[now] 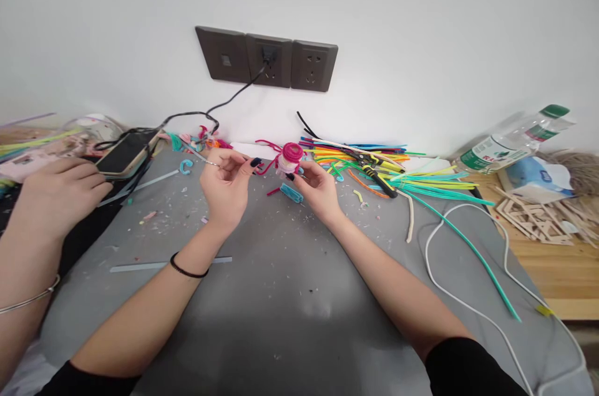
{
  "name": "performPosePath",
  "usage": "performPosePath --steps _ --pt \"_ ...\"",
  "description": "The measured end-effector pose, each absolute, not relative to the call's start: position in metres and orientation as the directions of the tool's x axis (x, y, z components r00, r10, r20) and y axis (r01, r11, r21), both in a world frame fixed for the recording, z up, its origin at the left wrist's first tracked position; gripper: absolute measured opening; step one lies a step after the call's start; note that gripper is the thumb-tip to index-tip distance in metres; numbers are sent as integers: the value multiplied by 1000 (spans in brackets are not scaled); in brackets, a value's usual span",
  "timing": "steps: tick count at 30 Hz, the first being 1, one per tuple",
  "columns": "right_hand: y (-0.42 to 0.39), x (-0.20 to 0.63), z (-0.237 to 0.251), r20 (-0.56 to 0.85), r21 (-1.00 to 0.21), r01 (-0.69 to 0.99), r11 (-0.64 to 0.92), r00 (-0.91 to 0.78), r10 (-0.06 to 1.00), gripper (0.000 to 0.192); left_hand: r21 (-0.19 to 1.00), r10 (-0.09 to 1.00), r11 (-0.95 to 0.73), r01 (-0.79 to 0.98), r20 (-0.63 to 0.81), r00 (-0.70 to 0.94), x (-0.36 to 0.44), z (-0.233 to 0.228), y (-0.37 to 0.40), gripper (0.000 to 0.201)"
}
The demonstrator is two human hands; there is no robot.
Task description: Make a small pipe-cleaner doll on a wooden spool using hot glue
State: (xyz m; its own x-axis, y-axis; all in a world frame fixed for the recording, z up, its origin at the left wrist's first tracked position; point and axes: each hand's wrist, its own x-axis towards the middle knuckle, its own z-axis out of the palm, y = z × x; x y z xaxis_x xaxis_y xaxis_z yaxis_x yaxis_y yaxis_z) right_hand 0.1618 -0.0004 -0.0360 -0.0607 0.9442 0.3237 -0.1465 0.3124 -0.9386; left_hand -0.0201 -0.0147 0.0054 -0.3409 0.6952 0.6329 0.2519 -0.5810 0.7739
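Note:
My right hand [318, 187] holds a small craft piece [290, 159] made of coiled magenta and pale pink pipe cleaner, lifted just above the grey mat [281, 296]. My left hand [229, 181] pinches a magenta pipe cleaner strand [264, 166] that runs from that piece, with a thin metal wire or needle sticking out to its left. A short blue pipe cleaner bit [291, 193] lies on the mat under my hands.
A pile of coloured pipe cleaners [397, 165] with yellow-black pliers [379, 178] lies right. Another person's hand [56, 193] rests at left near a phone [126, 153] on a cable. A white cable [463, 302], a tipped bottle [515, 137] and wooden parts [538, 218] sit right.

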Motion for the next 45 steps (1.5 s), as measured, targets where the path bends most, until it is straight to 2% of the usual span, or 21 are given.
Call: performPosePath --steps 4,8,14,18,22,26,31,34,36,40,43,45 --pt "0 162 -34 247 -950 -219 223 -87 965 47 835 786 -506 214 549 -284 -21 0 -11 39" --pt "2 164 -31 183 -951 -272 147 -112 977 51 829 789 -504 242 556 -261 -24 -4 -8 37" --pt "6 167 -29 154 -945 -292 148 2 988 52 792 732 -532 299 608 -307 -28 -6 -3 42" --pt "5 167 -29 155 -945 -291 153 17 988 49 823 776 -493 283 563 -284 -24 -2 -7 40" --pt "4 167 -29 156 -945 -290 153 13 988 47 854 845 -441 276 498 -194 -20 2 -13 42" --pt "5 167 -29 149 -952 -269 146 8 989 50 826 882 -389 407 462 -94 -22 3 -14 45" --pt "6 167 -30 164 -955 -251 160 5 986 50 782 912 -311 541 406 -62 -30 -8 0 12" --pt "6 167 -31 175 -955 -243 170 4 985 49 641 863 -317 699 501 -68 -41 -21 17 31" --pt "5 167 -31 176 -954 -247 170 1 984 48 592 864 -224 775 489 -124 -53 -28 30 44" --pt "4 167 -29 177 -949 -264 171 0 984 48 597 908 105 795 269 -322 -79 -34 52 63" --pt "4 167 -27 169 -951 -264 162 -3 986 49 572 884 331 750 90 -458 -94 -32 68 68" --pt "4 166 -27 165 -953 -258 158 -6 986 51 546 859 392 741 71 -507 -101 -29 80 69"
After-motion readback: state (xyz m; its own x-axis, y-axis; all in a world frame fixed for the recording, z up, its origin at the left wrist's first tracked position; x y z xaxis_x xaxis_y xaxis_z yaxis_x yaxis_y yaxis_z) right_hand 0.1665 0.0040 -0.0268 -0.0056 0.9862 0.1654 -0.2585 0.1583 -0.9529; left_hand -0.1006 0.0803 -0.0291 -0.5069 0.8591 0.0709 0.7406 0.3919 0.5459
